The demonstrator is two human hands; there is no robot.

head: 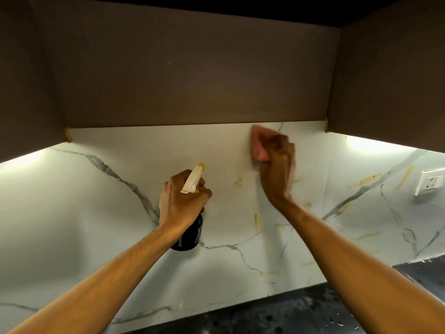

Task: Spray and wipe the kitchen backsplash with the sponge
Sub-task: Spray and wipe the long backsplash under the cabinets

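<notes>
The right hand [277, 162] is clenched around a pink sponge [258, 145], pressing it flat to the marble backsplash [120, 213] right up where the wall meets the underside of the brown cabinet [192, 68]. The hand is blurred, which reads as mid-stroke, though I cannot tell which way it is travelling. What matters for the next pass is that the dirt lies below and to the right of the sponge: yellowish smears [256, 221] run down the wall under that wrist, and heavier ones [366, 180] sit farther right, towards the white socket [429, 180]. So the wiping hand is the nearer one and, by my reckoning, needs to sweep downward and outward rather than stay along the top edge. The left hand [183, 201] is wrapped around the neck of a dark spray bottle [190, 235], nozzle aimed at the wall, lower and to the left, well apart from the sponge. The dark bench [289, 314] runs along the bottom.
</notes>
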